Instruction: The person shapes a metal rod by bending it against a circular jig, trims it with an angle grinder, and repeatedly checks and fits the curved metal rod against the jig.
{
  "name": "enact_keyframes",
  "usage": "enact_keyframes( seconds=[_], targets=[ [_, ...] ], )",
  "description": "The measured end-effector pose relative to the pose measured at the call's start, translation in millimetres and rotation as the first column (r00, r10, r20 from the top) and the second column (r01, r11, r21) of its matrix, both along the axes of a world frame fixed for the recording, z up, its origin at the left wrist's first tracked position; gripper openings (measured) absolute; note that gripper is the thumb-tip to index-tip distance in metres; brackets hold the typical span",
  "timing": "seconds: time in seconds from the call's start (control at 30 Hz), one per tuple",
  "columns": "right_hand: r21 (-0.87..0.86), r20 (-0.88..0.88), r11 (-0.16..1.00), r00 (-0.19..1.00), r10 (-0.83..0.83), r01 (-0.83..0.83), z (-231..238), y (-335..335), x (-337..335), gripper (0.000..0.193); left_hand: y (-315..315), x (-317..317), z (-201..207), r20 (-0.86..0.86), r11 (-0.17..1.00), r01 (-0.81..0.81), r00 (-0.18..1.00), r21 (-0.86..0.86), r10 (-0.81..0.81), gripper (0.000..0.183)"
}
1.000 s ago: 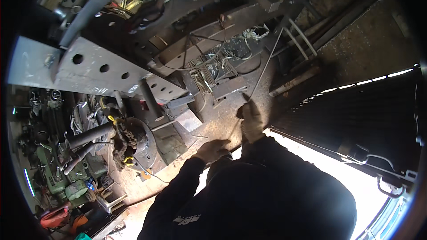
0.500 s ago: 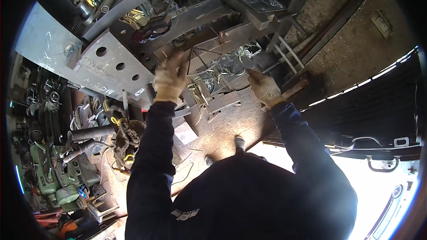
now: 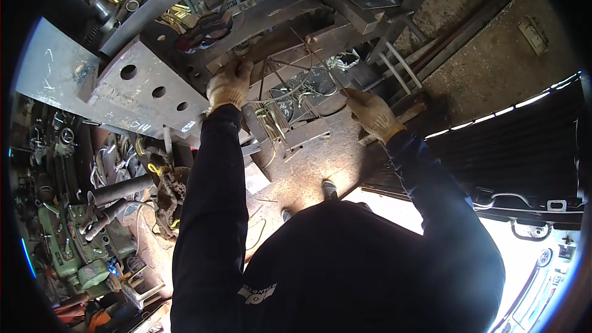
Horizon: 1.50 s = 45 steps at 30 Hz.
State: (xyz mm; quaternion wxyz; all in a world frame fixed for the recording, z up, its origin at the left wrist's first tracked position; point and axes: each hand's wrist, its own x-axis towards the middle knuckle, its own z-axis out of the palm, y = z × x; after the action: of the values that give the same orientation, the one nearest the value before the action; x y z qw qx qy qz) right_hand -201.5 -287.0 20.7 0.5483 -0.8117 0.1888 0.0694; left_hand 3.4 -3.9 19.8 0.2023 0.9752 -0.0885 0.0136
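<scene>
I've got a green machine (image 3: 65,234) far left, a dark pipe (image 3: 120,190) to its upper right. I-shaped metal piece (image 3: 147,290) lower down. Red cloth (image 3: 71,313) bottom left, orange cloth (image 3: 98,319) just beside it. Yellow strips (image 3: 176,16) bunched up top. Right side I see a dark ribbed shutter (image 3: 505,142), bright gaps along its upper edge. Vehicle wheel (image 3: 544,258) outside, lower right; pale rectangular piece (image 3: 533,36) upper right, can't tell what.
</scene>
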Motion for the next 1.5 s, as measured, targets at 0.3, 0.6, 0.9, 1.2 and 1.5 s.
enact_keyframes(
  seconds=[0.3,0.6,0.9,1.2,1.5],
  targets=[
    [0.485,-0.053,0.856,0.983,-0.176,0.180,-12,-2,0,0.037,-1,-1,1,0.022,0.999,-0.011,1.000,-0.046,0.012,0.056],
    [0.726,0.016,0.682,0.995,0.102,-0.082,-23,-24,-27,0.067,-2,-6,-6,0.039,0.998,-0.013,0.999,-0.054,0.015,0.053],
    [-0.187,0.187,0.766,0.743,0.642,-0.615,-52,-50,-4,0.072,31,44,-57,0.248,0.991,0.114,0.960,0.067,-0.128,0.069],
    [0.534,-0.015,0.818,0.964,0.265,-0.216,-19,-35,-19,0.062,21,56,-56,0.086,0.932,0.052,0.992,0.360,-0.089,0.041],
    [0.517,-0.071,0.856,0.997,0.040,0.002,-20,-18,-25,0.047,-12,-3,-5,-0.026,0.988,-0.105,0.994,0.112,0.108,0.065]
  ],
)
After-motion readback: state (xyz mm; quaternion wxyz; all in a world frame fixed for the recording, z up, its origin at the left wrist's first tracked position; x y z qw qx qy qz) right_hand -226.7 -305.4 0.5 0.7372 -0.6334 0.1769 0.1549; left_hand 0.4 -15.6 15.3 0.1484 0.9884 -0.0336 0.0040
